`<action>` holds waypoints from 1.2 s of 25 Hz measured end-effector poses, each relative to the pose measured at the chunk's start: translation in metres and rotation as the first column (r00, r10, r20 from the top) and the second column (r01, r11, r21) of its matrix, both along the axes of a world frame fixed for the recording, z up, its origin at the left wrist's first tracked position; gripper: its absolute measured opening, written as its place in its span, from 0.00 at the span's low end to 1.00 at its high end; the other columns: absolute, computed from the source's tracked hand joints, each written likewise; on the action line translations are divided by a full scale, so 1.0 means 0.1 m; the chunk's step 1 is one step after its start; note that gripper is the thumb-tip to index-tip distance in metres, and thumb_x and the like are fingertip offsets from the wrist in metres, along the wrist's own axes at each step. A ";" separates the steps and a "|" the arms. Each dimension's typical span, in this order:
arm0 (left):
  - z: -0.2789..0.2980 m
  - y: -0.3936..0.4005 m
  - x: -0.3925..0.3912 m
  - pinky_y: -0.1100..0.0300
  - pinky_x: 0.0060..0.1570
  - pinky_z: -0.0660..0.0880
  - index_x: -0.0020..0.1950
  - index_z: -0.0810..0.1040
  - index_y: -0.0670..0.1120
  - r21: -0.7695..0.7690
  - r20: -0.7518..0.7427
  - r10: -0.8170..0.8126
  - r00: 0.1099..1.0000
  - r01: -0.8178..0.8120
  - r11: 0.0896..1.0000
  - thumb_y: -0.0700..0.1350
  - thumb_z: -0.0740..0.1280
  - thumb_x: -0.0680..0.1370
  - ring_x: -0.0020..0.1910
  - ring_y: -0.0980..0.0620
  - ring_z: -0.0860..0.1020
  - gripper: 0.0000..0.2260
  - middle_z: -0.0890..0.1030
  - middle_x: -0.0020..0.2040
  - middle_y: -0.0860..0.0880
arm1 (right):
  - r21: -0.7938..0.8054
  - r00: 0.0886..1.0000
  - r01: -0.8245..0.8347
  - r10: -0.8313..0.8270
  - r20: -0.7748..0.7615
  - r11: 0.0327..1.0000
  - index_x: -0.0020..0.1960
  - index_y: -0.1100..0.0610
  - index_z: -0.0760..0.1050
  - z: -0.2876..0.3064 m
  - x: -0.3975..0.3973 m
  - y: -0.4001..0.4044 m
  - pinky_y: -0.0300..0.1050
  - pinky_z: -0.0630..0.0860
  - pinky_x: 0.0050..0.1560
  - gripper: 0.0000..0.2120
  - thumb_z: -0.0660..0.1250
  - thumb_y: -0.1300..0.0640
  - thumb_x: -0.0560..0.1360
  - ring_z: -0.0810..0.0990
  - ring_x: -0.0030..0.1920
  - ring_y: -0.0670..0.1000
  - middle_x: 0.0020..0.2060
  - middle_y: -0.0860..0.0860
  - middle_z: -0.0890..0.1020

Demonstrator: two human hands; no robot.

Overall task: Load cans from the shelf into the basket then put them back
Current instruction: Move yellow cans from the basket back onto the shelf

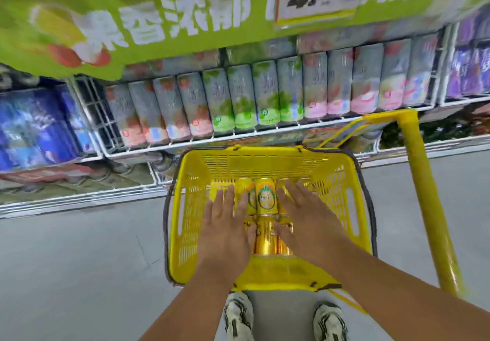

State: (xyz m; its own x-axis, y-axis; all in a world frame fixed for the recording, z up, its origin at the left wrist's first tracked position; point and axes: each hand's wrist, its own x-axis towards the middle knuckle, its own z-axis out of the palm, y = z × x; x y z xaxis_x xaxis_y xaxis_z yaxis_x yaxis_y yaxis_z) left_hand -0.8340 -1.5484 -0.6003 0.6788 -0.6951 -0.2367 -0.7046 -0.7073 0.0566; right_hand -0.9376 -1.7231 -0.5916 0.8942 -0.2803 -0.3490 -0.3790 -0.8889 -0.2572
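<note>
A yellow plastic basket (185, 208) stands on the floor in front of the shelf. Several gold and yellow cans (266, 197) lie on their sides in its bottom. My left hand (225, 224) reaches down into the basket with fingers spread, resting on the cans at the left. My right hand (305, 216) does the same over the cans at the right. Whether either hand grips a can is hidden under the palms. One yellow can with an orange label shows between the two hands.
A white wire shelf (238, 136) behind the basket holds a row of grey cans (265, 94) with pink and green labels. A green banner (159, 17) with a price tag hangs above. The basket's yellow pull handle (421, 194) rises at right. My shoes (238, 316) stand below.
</note>
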 end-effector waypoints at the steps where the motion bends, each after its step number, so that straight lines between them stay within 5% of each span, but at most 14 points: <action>1: -0.10 -0.01 0.01 0.39 0.73 0.64 0.79 0.65 0.48 0.005 -0.010 0.007 1.000 -0.007 1.000 0.59 0.55 0.78 0.79 0.39 0.59 0.30 0.61 0.80 0.41 | 0.005 1.000 0.011 -0.011 -0.001 1.000 0.82 0.51 0.48 -0.11 0.04 0.01 0.55 0.52 0.78 0.38 0.47 0.34 0.78 0.47 0.81 0.56 0.81 0.52 0.50; 6: -0.52 -0.05 0.12 0.44 0.77 0.53 0.81 0.58 0.50 0.053 -0.010 0.021 1.000 -0.020 0.998 0.60 0.55 0.80 0.81 0.42 0.52 0.32 0.55 0.82 0.43 | 0.069 0.999 0.052 -0.052 0.003 0.996 0.83 0.49 0.46 -0.55 0.25 0.05 0.53 0.51 0.79 0.36 0.54 0.37 0.81 0.44 0.81 0.54 0.82 0.50 0.46; 16: -1.23 -0.21 0.44 0.45 0.72 0.58 0.76 0.70 0.51 0.055 -0.060 0.081 0.995 -0.077 0.995 0.62 0.55 0.77 0.77 0.41 0.64 0.31 0.66 0.78 0.43 | 0.101 0.994 0.113 -0.111 -0.022 0.988 0.82 0.49 0.47 -1.29 0.64 0.01 0.54 0.56 0.78 0.37 0.54 0.35 0.80 0.48 0.81 0.54 0.81 0.50 0.51; 19: -1.42 -0.25 0.54 0.49 0.77 0.48 0.82 0.55 0.54 0.041 -0.135 0.127 0.983 -0.122 0.992 0.64 0.54 0.80 0.81 0.44 0.50 0.33 0.52 0.82 0.46 | 0.125 0.986 0.166 -0.166 -0.007 0.978 0.81 0.50 0.51 -1.44 0.76 0.04 0.51 0.70 0.69 0.36 0.58 0.37 0.79 0.59 0.76 0.54 0.77 0.50 0.60; 21: -1.51 -0.28 0.57 0.51 0.78 0.53 0.82 0.48 0.53 0.023 -0.169 0.178 0.969 -0.177 0.984 0.67 0.55 0.79 0.81 0.45 0.50 0.36 0.52 0.82 0.47 | 0.165 0.961 0.275 -0.277 -0.014 0.947 0.80 0.52 0.54 -1.54 0.82 0.09 0.49 0.76 0.62 0.35 0.62 0.40 0.79 0.65 0.72 0.53 0.73 0.51 0.62; 26: -1.67 -0.46 0.55 0.51 0.58 0.74 0.80 0.53 0.47 -0.047 -0.375 0.418 0.827 -0.468 0.883 0.71 0.60 0.75 0.67 0.42 0.72 0.42 0.70 0.70 0.44 | 0.238 0.827 0.555 -0.558 -0.061 0.797 0.65 0.61 0.68 -1.65 1.09 0.18 0.47 0.73 0.58 0.24 0.69 0.48 0.77 0.73 0.63 0.59 0.62 0.59 0.71; 28: -1.72 -0.50 0.60 0.53 0.47 0.78 0.66 0.70 0.42 -0.068 -0.456 0.519 0.723 -0.610 0.789 0.70 0.65 0.72 0.53 0.44 0.79 0.36 0.79 0.58 0.43 | 0.173 0.806 0.592 -0.573 -0.149 0.787 0.66 0.63 0.70 -1.69 1.23 0.18 0.45 0.75 0.61 0.30 0.72 0.43 0.74 0.74 0.64 0.56 0.62 0.57 0.74; 30: -1.71 -0.50 0.68 0.58 0.33 0.74 0.49 0.73 0.44 -0.052 -0.514 0.575 0.636 -0.692 0.720 0.65 0.72 0.72 0.36 0.50 0.77 0.25 0.81 0.42 0.48 | 0.224 0.763 0.646 -0.612 -0.206 0.730 0.63 0.61 0.73 -1.79 1.31 0.18 0.44 0.78 0.52 0.31 0.74 0.40 0.72 0.79 0.60 0.54 0.60 0.56 0.79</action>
